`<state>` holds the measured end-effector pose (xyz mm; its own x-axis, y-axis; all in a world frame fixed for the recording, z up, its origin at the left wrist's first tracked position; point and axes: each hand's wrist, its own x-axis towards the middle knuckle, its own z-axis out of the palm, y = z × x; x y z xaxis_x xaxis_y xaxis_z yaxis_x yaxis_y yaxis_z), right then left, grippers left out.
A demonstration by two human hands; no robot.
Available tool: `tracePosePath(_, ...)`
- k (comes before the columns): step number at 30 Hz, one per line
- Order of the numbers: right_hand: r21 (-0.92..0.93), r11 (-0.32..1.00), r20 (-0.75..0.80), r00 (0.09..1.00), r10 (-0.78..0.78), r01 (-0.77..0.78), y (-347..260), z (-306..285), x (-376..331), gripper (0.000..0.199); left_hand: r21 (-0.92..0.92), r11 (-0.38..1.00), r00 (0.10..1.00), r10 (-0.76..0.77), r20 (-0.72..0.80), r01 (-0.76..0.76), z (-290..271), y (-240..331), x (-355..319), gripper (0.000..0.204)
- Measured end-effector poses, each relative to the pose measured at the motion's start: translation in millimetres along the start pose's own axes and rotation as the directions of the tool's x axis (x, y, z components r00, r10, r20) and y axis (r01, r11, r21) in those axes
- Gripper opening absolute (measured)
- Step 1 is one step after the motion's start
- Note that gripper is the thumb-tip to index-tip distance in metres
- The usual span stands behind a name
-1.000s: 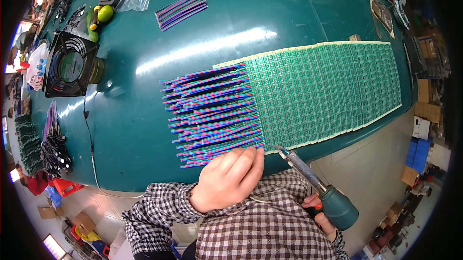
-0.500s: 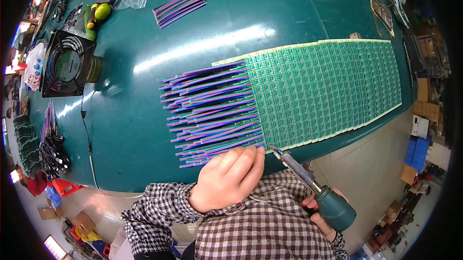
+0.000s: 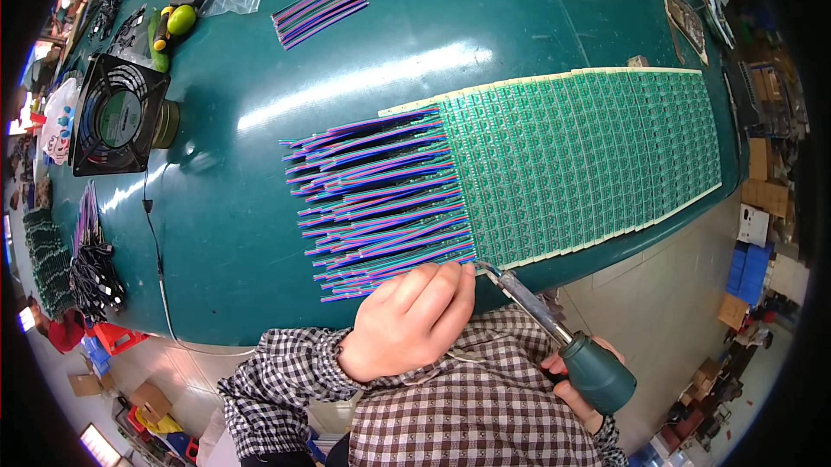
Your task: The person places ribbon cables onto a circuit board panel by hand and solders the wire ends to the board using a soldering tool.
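Left hand [image 3: 407, 318] presses curled fingers on the nearest coloured ribbon wires [image 3: 381, 199] at the near edge of the green circuit board panel [image 3: 589, 160], while the right hand [image 3: 578, 385], partly hidden, grips the soldering iron [image 3: 563, 341], its tip just beside the left fingertips. Beyond them spreads the teal table [image 3: 260, 77]; far to the left stands a black fan [image 3: 114, 114].

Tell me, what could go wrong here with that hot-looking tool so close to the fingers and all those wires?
The left hand pins the coloured wires right where the soldering iron tip meets the edge of the green circuit board panel, so a fingertip could get burned. If the right hand slips, the tip might scorch neighbouring wire insulation or bridge adjacent joints. The panel's near edge lies close to the table edge, so a nudge could shift it.
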<state>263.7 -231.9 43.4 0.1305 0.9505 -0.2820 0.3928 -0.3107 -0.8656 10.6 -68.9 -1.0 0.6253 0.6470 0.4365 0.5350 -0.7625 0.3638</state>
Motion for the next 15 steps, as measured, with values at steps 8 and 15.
tracePosePath(8, 0.063, 0.998, -0.053, 0.999, -0.005, 0.008, -2.2, 5.7, -3.3, 0.054, 0.014, 1.0, 1.0, 0.004, 0.016, -0.004, -2.2, 1.2, -1.8, 0.03)
tracePosePath(15, 0.112, 0.993, -0.077, 0.996, 0.04, -0.031, -14.9, 11.7, 5.2, 0.046, 0.017, 1.0, 0.999, 0.017, 0.027, -0.017, -4.0, -2.2, -1.7, 0.032)
